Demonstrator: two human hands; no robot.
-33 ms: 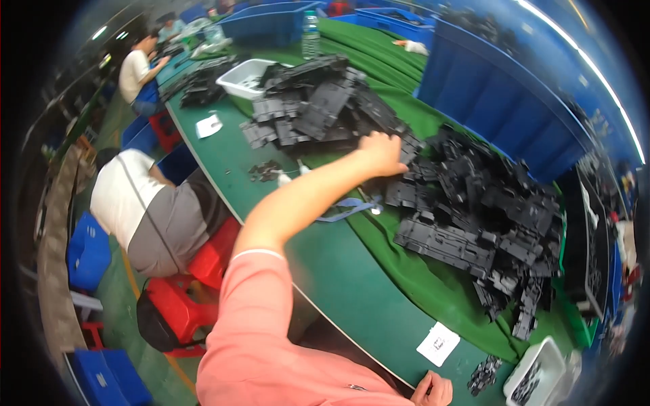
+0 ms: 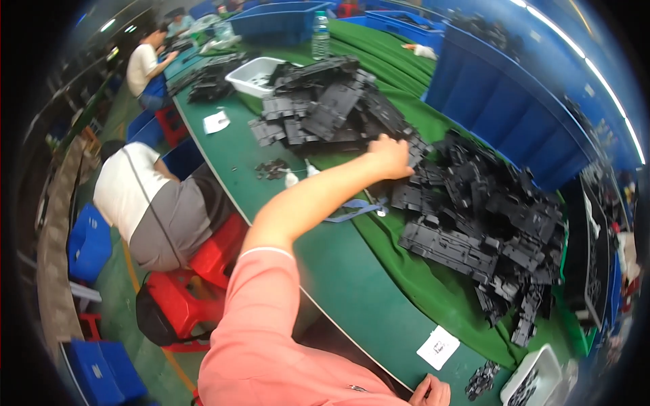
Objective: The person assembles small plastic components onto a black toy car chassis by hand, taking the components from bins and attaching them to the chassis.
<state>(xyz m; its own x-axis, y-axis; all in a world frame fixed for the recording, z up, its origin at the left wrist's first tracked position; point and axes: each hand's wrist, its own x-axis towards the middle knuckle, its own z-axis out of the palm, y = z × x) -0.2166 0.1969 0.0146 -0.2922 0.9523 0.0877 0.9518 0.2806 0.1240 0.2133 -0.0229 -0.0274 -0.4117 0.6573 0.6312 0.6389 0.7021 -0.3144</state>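
Observation:
My left hand [image 2: 391,158] reaches far across the table, its fingers curled down among black plastic parts. It lies between a far heap of flat black panels [image 2: 332,111] and a nearer heap of black molded parts [image 2: 450,249]. Its fingertips are mostly hidden, so what they grip cannot be made out. My right hand [image 2: 431,392] rests low by the table's near edge, fingers bent in, with nothing visible in them. Close to it are a white paper label [image 2: 438,348], a small cluster of black pieces [image 2: 482,380] and a white tray [image 2: 549,362] with small dark pieces.
A large blue bin [image 2: 497,101] stands behind the heaps on green cloth [image 2: 379,237]. Further off are a white basket [image 2: 254,66], a water bottle [image 2: 320,37] and white nozzle-tipped bottles [image 2: 292,178]. Other people sit along the left, near red stools [image 2: 183,304].
The whole view has shifted slightly to the right. My left hand stays at the same spot among the black parts, and my right hand has hardly moved.

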